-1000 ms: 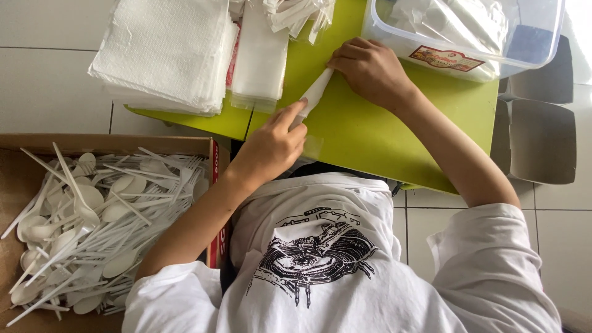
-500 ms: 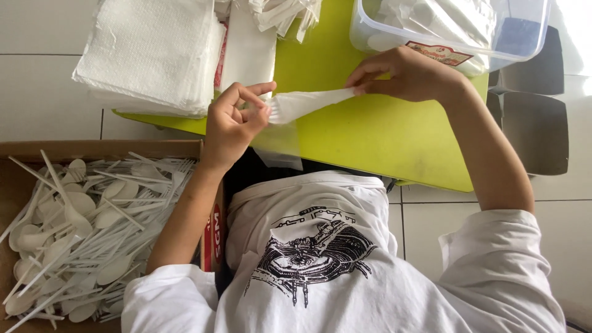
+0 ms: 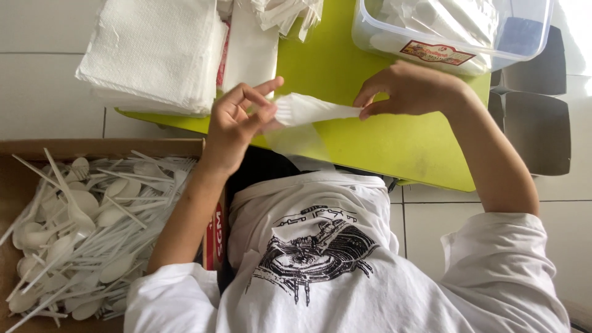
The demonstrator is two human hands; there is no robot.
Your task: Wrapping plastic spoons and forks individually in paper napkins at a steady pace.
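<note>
Head view: a soft white paper napkin (image 3: 311, 110), apparently wrapped around cutlery, is stretched above the lime-green table (image 3: 382, 142), pinched by the left hand (image 3: 237, 123) and right hand (image 3: 407, 89). Stacked napkins (image 3: 154, 52) and a cardboard box of white plastic spoons (image 3: 80, 228) lie nearby.

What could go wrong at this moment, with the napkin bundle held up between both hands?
1. The left hand and right hand pinch the rolled napkin bundle only at its ends, above the green table; it might unroll or slip.
2. The thin clear sleeve hangs loose under the bundle and may drop off.
3. The napkin stack overhangs the table edge and could be knocked.
</note>
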